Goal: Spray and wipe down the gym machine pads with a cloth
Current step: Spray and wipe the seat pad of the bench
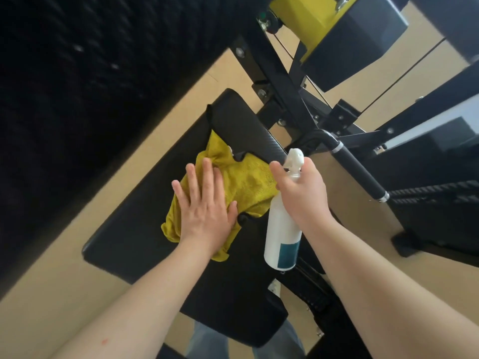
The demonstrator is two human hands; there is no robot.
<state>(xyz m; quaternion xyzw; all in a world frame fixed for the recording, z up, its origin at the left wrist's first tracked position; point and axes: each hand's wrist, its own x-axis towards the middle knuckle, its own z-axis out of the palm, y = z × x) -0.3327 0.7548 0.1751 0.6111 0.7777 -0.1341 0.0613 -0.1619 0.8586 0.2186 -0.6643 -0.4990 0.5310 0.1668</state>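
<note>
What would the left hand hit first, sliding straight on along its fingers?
The left hand, flat on the yellow cloth, would probably run into the lower edge of the black back pad ahead; how high that edge sits is unclear.

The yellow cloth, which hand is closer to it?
Left. The left hand lies flat on the yellow cloth, touching it; the right hand grips the spray bottle beside the cloth's edge.

head view, steeply downward, close overhead
</note>
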